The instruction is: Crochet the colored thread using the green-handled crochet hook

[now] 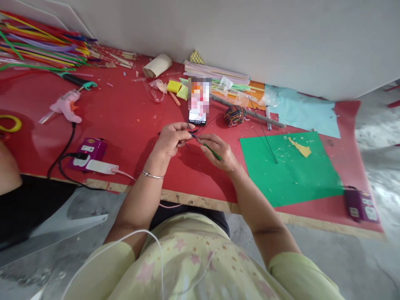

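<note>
My right hand (pixel 218 152) is closed around a crochet hook (pixel 213 151) with a green handle and a thin metal shaft. Its tip points left, into a small piece of dark yarn work (pixel 194 134). My left hand (pixel 171 139) pinches that yarn piece between thumb and fingers, so part of it is hidden. Just beyond both hands a phone (pixel 198 102) stands propped with its screen lit. To the right of the phone lies a ball of dark multicoloured yarn (pixel 235 115); a strand seems to run from it toward my hands.
A green sheet (pixel 290 171) with scraps lies to the right, near a purple power socket (pixel 361 204). On the left are another purple socket (pixel 90 153) with cables, a pink glue gun (pixel 66 106) and yellow-handled scissors (pixel 11 123). Coloured pipe cleaners (pixel 43 46) fill the back left.
</note>
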Motion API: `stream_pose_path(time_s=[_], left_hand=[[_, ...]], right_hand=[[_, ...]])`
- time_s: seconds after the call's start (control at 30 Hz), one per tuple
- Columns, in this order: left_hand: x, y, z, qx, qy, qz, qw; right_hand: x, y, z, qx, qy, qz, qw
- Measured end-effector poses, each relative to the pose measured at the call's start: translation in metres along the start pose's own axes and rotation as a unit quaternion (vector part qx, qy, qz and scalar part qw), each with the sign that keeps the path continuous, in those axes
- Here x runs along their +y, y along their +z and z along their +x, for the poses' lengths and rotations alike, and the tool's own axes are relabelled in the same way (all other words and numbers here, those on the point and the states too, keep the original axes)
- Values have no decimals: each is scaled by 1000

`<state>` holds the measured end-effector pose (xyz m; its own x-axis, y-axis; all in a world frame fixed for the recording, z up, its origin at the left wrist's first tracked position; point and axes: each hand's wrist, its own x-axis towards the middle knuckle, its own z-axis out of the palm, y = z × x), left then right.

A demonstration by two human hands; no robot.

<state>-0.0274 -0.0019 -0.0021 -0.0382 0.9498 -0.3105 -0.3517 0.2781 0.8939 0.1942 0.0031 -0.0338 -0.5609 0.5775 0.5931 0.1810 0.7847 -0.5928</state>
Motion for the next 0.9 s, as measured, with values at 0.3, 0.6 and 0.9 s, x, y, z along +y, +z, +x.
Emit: stream_pose_path(time_s=[0.3, 0.6, 0.9], left_hand=[[-3, -1, 1, -25, 12, -19, 999], [-5, 7, 0, -46, -3, -75, 996], [-28, 26, 0, 51, 154, -7, 987]], right_hand=[[-10, 1, 2, 27, 99, 123, 987], [-9, 19, 0, 97, 222, 310, 919], [-8, 30, 4, 157, 268, 301, 902]])
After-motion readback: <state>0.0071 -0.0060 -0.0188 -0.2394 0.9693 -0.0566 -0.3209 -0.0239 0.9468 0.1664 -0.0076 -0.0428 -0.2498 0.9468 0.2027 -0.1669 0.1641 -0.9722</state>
